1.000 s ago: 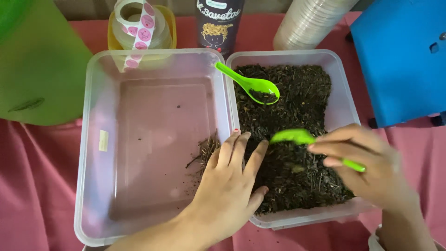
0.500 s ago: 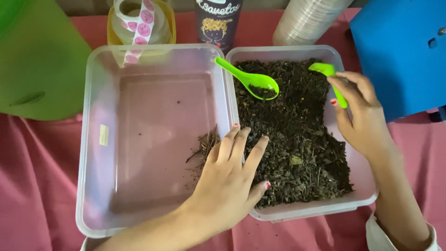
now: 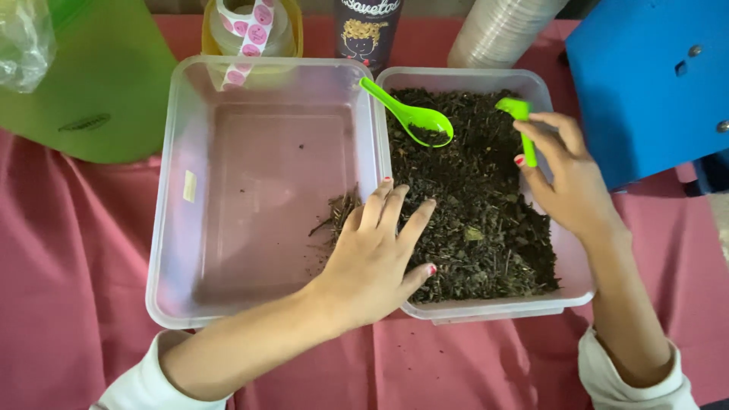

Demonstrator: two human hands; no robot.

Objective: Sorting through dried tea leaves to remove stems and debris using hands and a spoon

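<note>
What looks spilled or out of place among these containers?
A small clump of dry twigs and leaf bits lies in the nearly empty left container, beside the wall it shares with the full container of dark dried leaves. Otherwise nothing stands out.

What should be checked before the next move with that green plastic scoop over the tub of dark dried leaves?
1. Right hand grips the small green plastic scoop: ok.
2. Scoop sits over the clear plastic tub of dark dried leaves: ok.
3. Left hand steadies the tubs, resting across their shared rims: ok.
4. Second green plastic spoon lies apart from the scoop: ok.
5. Scoop is loaded with leaves: cannot tell.
6. Nearly bare clear plastic tub has room: ok.
</note>
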